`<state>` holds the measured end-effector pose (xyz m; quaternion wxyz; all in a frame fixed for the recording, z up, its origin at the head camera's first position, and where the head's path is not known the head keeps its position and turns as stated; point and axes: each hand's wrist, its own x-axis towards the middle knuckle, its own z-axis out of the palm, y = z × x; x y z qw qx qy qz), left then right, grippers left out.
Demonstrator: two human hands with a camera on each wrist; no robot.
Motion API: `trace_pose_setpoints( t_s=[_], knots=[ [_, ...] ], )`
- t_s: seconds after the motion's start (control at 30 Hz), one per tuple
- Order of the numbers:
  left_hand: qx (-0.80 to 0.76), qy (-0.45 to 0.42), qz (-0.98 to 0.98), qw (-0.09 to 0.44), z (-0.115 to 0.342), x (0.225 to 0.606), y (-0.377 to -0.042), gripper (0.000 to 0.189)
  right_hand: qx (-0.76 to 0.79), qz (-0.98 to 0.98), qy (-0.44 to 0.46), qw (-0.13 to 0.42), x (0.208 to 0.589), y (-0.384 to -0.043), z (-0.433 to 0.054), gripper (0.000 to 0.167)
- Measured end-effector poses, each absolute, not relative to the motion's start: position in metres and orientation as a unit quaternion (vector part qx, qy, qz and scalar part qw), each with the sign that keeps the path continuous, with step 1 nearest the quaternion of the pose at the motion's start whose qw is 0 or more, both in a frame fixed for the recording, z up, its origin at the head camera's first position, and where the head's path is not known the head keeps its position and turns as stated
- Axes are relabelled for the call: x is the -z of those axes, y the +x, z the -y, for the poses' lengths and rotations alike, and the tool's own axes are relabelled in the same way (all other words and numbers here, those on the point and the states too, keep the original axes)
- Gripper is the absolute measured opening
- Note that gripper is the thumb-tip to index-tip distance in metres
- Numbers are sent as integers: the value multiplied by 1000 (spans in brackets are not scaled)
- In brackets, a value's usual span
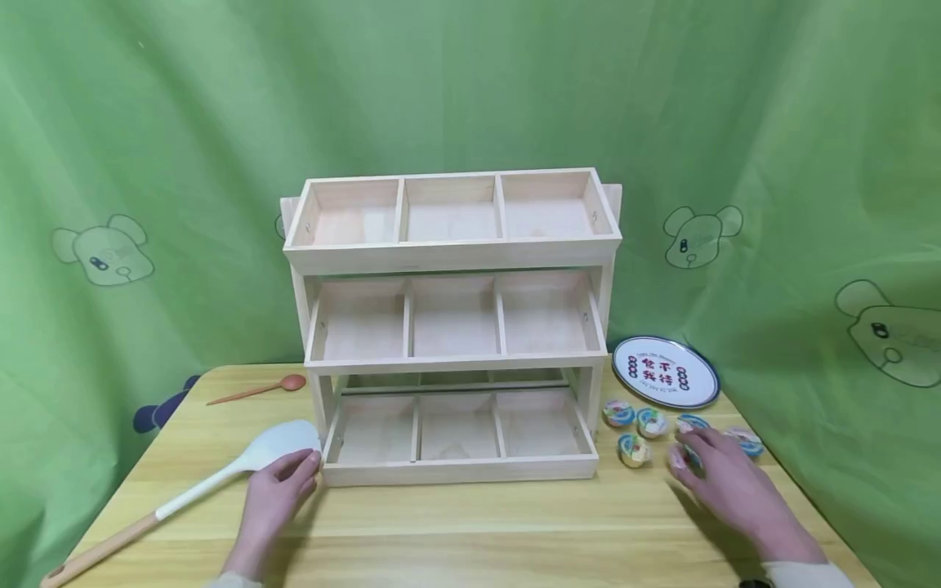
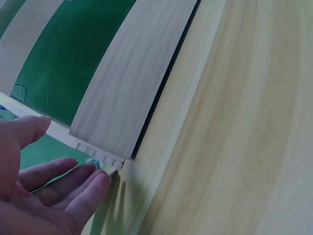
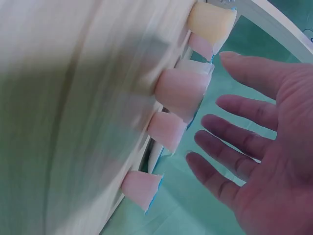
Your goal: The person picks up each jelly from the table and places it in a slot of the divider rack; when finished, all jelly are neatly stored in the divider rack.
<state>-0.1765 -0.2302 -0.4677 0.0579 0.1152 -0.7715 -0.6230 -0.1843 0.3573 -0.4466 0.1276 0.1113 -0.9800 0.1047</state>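
Observation:
Several small jelly cups with printed lids lie at the right of the table, among them a yellow jelly cup [image 1: 634,451]. My right hand [image 1: 724,486] hovers over the jelly cups at the right. In the right wrist view its fingers are spread loosely beside a pink jelly cup [image 3: 178,93], with a gap between. My left hand [image 1: 275,494] is at the lower left corner of a three-tier wooden rack [image 1: 459,472], thumb and fingers apart and nothing held. Whether its fingertips touch the rack is unclear. Next to it lies a white spatula [image 1: 198,494] with a wooden handle.
A red spoon [image 1: 292,382] lies behind the spatula, left of the rack. An oval plate [image 1: 665,390] with printed characters lies behind the jelly cups. A green curtain [image 1: 456,90] with mouse drawings surrounds the wooden table [image 1: 441,535]. Each rack tier has three compartments.

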Motion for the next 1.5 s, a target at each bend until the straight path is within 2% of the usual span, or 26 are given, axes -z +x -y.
trace_pose_setpoints(
  t_s=[0.13, 0.37, 0.73, 1.07, 1.5],
  knots=[
    [628, 113, 768, 60, 227, 469, -181, 50, -95, 980, 119, 130, 446, -187, -356, 48],
    [612, 125, 778, 71, 222, 470, -181, 35, -92, 987, 96, 94, 444, -188, -357, 57],
    [626, 133, 765, 73, 220, 471, -181, 32, -95, 982, 121, 109, 450, -192, -360, 35],
    [630, 139, 761, 71, 221, 472, -183, 30, -95, 983, 123, 102, 449, -194, -359, 39],
    [624, 147, 765, 66, 223, 472, -183, 30, -99, 977, 145, 118, 420, -186, -335, 43]
  ],
)
